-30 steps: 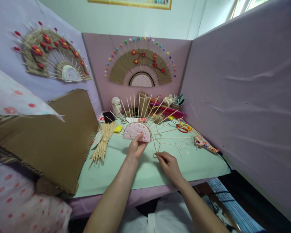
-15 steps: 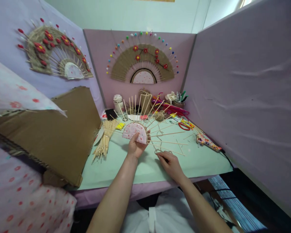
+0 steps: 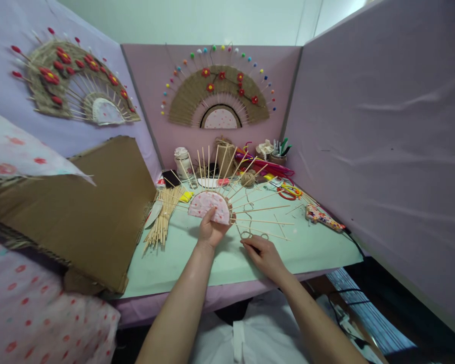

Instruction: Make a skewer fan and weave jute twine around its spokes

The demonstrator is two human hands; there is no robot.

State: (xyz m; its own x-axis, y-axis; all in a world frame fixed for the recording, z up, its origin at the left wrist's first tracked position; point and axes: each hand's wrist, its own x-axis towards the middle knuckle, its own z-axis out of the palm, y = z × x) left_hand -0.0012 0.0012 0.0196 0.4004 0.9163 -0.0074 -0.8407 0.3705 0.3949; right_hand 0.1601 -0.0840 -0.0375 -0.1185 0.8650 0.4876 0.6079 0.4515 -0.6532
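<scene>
A half-round fan frame (image 3: 208,206), covered in pink dotted cloth with thin wooden sticks fanning out from its curved edge, is gripped in my left hand (image 3: 212,230). The thumb presses on the cloth face; the other fingers are mostly hidden behind it. To the right and lower, my right hand (image 3: 263,255) pinches a length of twine (image 3: 245,234) between thumb and fingertip. That twine runs up to the frame's right edge and loops loosely over the tabletop. Behind the frame sits a twine ball (image 3: 247,178).
A bundle of sticks (image 3: 165,217) lies left, beside a cardboard box (image 3: 83,202). Scissors (image 3: 288,192) and a flower-patterned glue gun (image 3: 324,218) lie right. A jar (image 3: 182,163) and a pen pot (image 3: 278,157) stand behind. Finished fans (image 3: 182,103) hang on the panels.
My right hand has shifted slightly left with the pinched twine. The left hand keeps its hold on the fan frame, and the camera view has turned a little.
</scene>
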